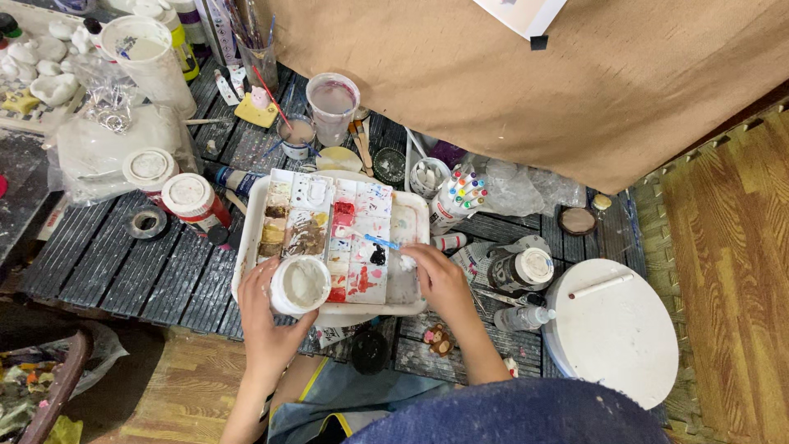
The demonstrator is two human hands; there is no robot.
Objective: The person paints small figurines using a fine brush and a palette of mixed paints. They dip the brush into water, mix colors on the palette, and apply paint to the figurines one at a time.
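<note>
My left hand (265,316) grips a small round white jar (301,284) of pale paint, held over the near left part of a white paint palette tray (250,215). My right hand (440,279) holds a thin blue-tipped tool (381,242) that points left over the palette's wells. The wells hold brown, red, black and blue paint smears. The tray rests on a dark slatted mat.
Two red-and-white lidded jars (187,197) stand left of the tray. Water cups (332,103) and brushes sit behind it, a marker pack (460,196) and paint bottles (521,270) to the right. A round white board (612,333) lies at right, brown cloth (526,82) behind.
</note>
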